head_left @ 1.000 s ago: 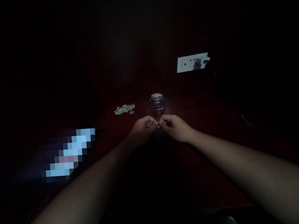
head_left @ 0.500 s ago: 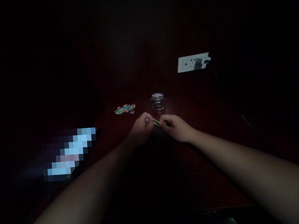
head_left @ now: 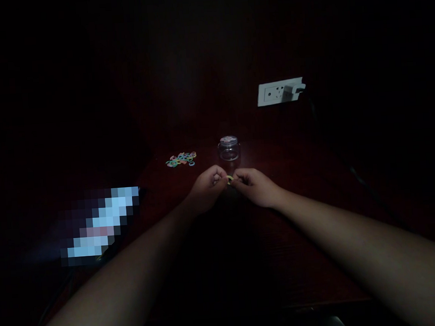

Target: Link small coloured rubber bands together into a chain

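A small yellow hair tie [head_left: 229,178] is pinched between my two hands, its loop slack and curved. My left hand [head_left: 210,184] grips its left end with closed fingers. On the other end, the fingers of my right hand [head_left: 254,185] are pinched shut. Just beyond my hands stands a clear lidded jar [head_left: 229,150], upright on the dark red table. To the left of the jar lies a loose pile of colourful hair ties [head_left: 182,159], in pink, green, yellow and blue.
A blurred-out lit screen [head_left: 106,225] lies at the left, beside my left forearm. On the back wall is a white socket panel [head_left: 279,92] with a plug in its right side. A cable [head_left: 358,175] runs along the right. The surroundings are very dark.
The yellow hair tie was stretched straight between my hands and is now slack. My left hand has shifted slightly right, closer to my right hand.
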Action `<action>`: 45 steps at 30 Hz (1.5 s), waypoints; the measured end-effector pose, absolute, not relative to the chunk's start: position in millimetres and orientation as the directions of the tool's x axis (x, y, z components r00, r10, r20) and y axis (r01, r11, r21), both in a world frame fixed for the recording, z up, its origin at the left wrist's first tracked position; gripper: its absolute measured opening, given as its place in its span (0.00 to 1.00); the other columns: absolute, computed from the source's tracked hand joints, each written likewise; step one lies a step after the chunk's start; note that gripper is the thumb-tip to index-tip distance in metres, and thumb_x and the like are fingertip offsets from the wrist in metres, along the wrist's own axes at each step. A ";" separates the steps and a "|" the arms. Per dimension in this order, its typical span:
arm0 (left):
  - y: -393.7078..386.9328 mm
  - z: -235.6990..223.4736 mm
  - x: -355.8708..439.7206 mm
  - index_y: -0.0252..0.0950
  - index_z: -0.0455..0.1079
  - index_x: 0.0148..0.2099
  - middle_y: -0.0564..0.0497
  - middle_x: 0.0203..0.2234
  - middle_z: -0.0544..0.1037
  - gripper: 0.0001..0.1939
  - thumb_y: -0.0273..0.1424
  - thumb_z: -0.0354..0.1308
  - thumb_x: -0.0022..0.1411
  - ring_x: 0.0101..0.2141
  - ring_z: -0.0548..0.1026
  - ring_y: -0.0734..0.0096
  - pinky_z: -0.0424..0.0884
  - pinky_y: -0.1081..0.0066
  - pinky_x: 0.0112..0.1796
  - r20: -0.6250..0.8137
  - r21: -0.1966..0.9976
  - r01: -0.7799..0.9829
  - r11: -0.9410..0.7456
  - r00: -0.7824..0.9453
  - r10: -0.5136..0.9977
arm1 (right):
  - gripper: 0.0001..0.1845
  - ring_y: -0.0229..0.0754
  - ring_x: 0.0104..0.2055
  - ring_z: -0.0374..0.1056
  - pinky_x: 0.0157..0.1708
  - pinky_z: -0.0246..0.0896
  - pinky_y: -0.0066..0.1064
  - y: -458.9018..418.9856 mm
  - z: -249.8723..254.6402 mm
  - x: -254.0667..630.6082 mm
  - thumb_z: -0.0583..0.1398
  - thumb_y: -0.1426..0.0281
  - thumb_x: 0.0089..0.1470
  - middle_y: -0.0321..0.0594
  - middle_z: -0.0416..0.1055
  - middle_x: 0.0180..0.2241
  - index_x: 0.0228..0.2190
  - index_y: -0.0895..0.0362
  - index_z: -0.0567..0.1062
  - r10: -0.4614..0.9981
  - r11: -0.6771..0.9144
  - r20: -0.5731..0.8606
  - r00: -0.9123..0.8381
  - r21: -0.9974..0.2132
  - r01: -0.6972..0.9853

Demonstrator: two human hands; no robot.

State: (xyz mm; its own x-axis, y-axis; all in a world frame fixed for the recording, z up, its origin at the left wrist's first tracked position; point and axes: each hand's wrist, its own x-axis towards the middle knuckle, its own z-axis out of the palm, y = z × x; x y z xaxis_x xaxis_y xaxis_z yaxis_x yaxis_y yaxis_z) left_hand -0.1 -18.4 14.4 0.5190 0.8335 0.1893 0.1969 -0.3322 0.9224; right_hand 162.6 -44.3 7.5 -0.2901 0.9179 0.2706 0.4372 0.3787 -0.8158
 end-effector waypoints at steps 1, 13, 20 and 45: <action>-18.3 14.8 0.1 0.34 0.59 0.32 0.56 0.20 0.65 0.08 0.34 0.51 0.56 0.20 0.61 0.80 0.55 0.78 0.22 0.187 0.925 0.194 -0.327 0.517 0.836 | 0.10 0.31 0.20 0.52 0.19 0.44 0.24 -44.2 7.4 162.7 0.53 0.67 0.50 0.30 0.55 0.18 0.21 0.58 0.62 0.918 0.379 0.271 -0.290 -0.816 0.436; -17.5 15.1 -0.2 0.33 0.63 0.32 0.56 0.21 0.65 0.10 0.35 0.57 0.52 0.21 0.60 0.81 0.55 0.78 0.22 0.187 0.924 0.181 -0.335 0.550 0.814 | 0.09 0.31 0.21 0.51 0.21 0.46 0.24 -42.2 6.8 163.8 0.54 0.69 0.48 0.31 0.56 0.18 0.20 0.59 0.63 0.913 0.401 0.300 -0.277 -0.788 0.467; -15.9 13.0 0.2 0.32 0.64 0.32 0.56 0.21 0.65 0.10 0.35 0.55 0.54 0.21 0.60 0.81 0.55 0.79 0.22 0.198 0.918 0.197 -0.344 0.524 0.828 | 0.07 0.31 0.19 0.52 0.20 0.46 0.24 -42.5 6.0 163.1 0.54 0.69 0.47 0.30 0.57 0.17 0.21 0.58 0.64 0.925 0.375 0.291 -0.244 -0.800 0.468; -11.6 10.2 -1.1 0.33 0.64 0.31 0.55 0.20 0.66 0.09 0.35 0.54 0.53 0.21 0.61 0.79 0.56 0.78 0.22 0.176 0.887 0.295 -0.354 0.493 0.852 | 0.02 0.30 0.19 0.52 0.19 0.45 0.24 -44.1 5.6 161.0 0.55 0.73 0.45 0.29 0.58 0.18 0.24 0.57 0.63 0.924 0.373 0.300 -0.236 -0.839 0.396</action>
